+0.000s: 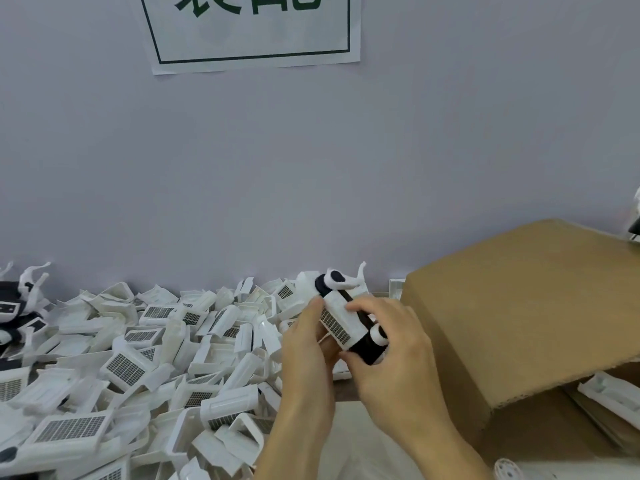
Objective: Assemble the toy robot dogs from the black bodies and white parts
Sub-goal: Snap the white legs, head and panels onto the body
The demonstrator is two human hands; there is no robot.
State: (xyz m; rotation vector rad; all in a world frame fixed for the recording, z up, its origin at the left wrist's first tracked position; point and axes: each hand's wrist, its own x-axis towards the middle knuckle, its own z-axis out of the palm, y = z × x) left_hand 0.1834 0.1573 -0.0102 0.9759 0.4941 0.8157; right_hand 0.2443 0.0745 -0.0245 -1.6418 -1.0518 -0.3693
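I hold one toy robot dog point(341, 315) in both hands above the table, tilted, its black body wrapped by a white shell with a dark grid panel. A white leg with a black joint sticks up at its far end. My left hand point(308, 344) grips the dog's left side, thumb against the white shell. My right hand point(391, 348) curls round the near black end, fingers over the top. A big heap of loose white shell parts point(138, 368) covers the table to the left.
An open cardboard box point(526, 313) stands at the right, its flap raised; white parts point(613, 396) lie inside it. Several assembled black-and-white dogs point(17, 306) sit at the far left edge. A grey wall with a paper sign point(252, 29) is behind.
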